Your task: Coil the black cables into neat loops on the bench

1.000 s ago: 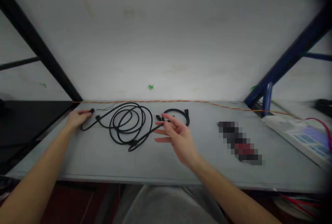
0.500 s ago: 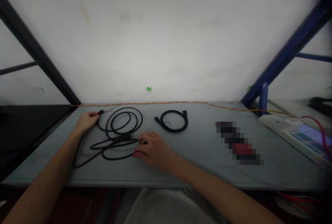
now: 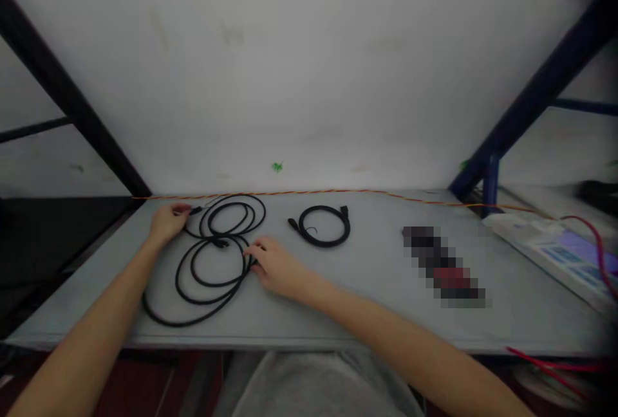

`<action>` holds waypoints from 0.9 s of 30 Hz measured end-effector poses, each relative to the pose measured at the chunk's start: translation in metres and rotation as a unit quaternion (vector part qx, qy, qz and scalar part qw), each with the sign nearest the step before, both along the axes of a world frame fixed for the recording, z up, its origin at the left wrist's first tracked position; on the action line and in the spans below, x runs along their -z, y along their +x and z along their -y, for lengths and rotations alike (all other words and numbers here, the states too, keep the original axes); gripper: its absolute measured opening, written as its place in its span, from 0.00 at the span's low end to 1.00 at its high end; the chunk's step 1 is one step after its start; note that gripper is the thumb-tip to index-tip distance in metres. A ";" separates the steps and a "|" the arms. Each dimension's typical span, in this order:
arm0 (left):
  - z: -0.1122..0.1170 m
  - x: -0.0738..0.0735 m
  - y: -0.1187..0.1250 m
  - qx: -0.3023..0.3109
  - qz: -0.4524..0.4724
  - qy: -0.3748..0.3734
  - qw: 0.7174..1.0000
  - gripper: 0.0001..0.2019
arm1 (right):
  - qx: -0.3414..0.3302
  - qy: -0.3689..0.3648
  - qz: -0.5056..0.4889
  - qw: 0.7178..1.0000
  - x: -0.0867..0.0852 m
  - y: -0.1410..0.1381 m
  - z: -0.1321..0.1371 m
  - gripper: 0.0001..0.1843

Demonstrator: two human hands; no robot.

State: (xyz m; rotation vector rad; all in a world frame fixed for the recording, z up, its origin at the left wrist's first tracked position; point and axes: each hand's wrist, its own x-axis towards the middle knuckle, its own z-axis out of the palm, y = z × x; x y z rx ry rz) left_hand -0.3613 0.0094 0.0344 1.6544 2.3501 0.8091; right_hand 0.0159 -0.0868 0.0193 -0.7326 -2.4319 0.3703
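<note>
A long black cable lies in loose loops on the grey table, left of centre. My left hand is closed on one end of the cable, near its plug, at the back left. My right hand rests on the table with its fingers curled on the right side of the near loops. A small coiled black cable lies apart, further right and back.
A thin orange-red wire runs along the back edge by the white wall. A blurred dark object lies right of centre. A white device with a red lead sits at the far right. Dark frame posts stand at both sides.
The long cable's loops have spread toward the table's front edge into wider rings. My right hand shifted slightly back and left along them. My left hand stayed at the cable end.
</note>
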 end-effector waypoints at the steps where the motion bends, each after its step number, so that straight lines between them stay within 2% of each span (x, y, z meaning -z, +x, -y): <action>1: 0.000 -0.003 0.003 0.007 -0.016 -0.005 1.000 0.20 | -0.005 0.011 -0.001 1.000 -0.001 0.005 -0.002 0.20; 4: 0.004 -0.014 0.018 0.022 -0.089 0.018 0.996 0.20 | 0.019 0.036 0.003 0.999 -0.008 0.031 -0.017 0.24; 8: 0.020 -0.031 0.066 0.060 -0.123 0.064 0.989 0.21 | 0.164 0.009 0.006 0.986 -0.016 0.083 -0.051 0.18; 9: 0.025 -0.035 0.084 0.085 -0.122 0.070 0.986 0.20 | 0.198 0.000 0.017 0.980 -0.016 0.095 -0.059 0.17; 11: 0.036 -0.041 0.125 0.191 -0.121 0.071 0.972 0.19 | 0.238 -0.030 0.051 0.970 -0.012 0.113 -0.073 0.17; 14: 0.046 -0.044 0.191 0.330 -0.109 0.052 0.936 0.17 | 0.240 -0.064 0.094 0.964 -0.002 0.125 -0.083 0.17; 17: 0.040 -0.036 0.246 0.407 -0.093 0.078 0.905 0.18 | 0.239 -0.083 0.092 0.963 0.007 0.126 -0.086 0.14; 20: 0.025 -0.021 0.278 0.459 -0.091 0.069 0.881 0.16 | 0.245 -0.088 0.097 0.961 0.010 0.127 -0.085 0.11; 23: 0.013 -0.005 0.288 0.466 -0.068 0.049 0.881 0.11 | 0.279 -0.093 0.087 0.952 0.010 0.131 -0.085 0.11; 27: 0.014 0.007 0.282 0.484 -0.050 0.065 0.871 0.03 | 0.313 -0.126 0.047 0.940 0.010 0.136 -0.089 0.11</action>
